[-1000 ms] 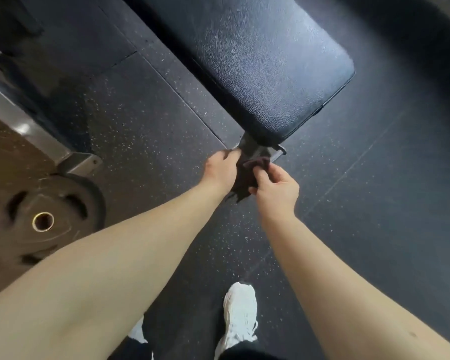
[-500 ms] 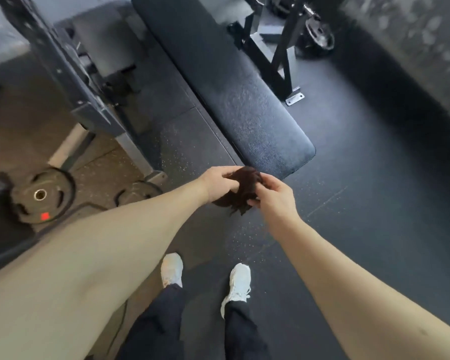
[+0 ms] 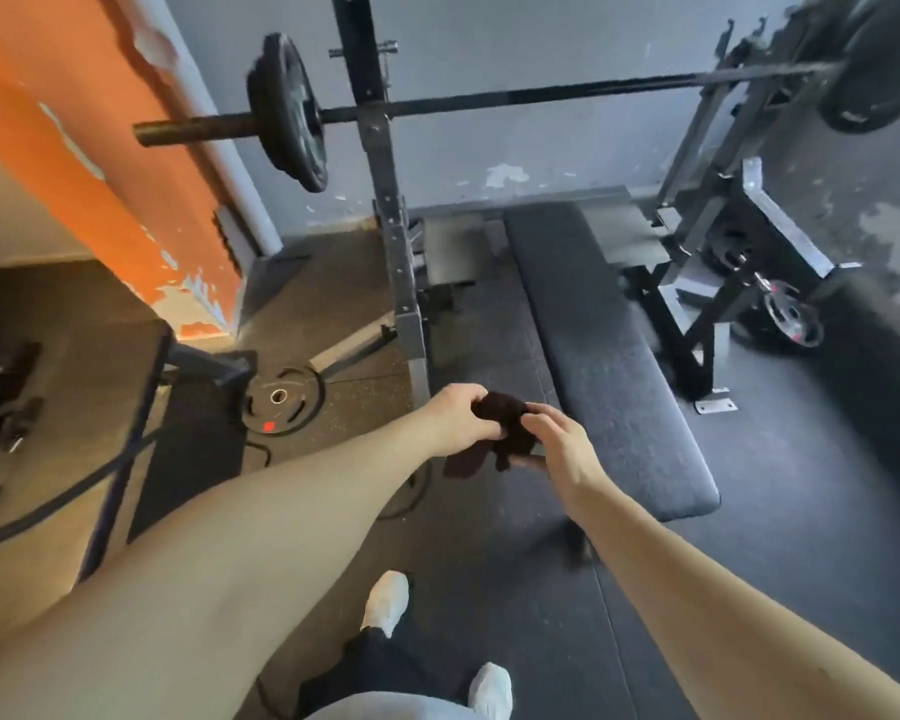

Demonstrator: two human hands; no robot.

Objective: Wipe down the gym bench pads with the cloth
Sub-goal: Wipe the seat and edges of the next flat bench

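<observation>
- The cloth (image 3: 505, 415), dark and bunched, hangs in the air between both hands, off the bench pad (image 3: 606, 356).
- The left grip (image 3: 455, 420) has its fingers curled over the cloth's top left edge. The right grip (image 3: 562, 449) pinches the right side between thumb and fingertips. A loose fold droops below them.
- The pad lies to the right of the cloth and stretches away from it. Its near end sits just right of the right grip.
- The pad's long axis runs near to far, with the far end leaning a little left toward the rack under the barbell (image 3: 489, 98).
- The right grip is the nearer of the two. In the picture it overlaps the pad's left edge, though how high it sits above the pad is hard to judge from this wide-angle view.
- The cloth looks as if it is being gathered or refolded, so the wiping stroke is probably next.
- That move would likely carry the cloth rightward and down onto the near end, then along the pad toward the far end.
- The right grip seems better placed to lead it.
</observation>
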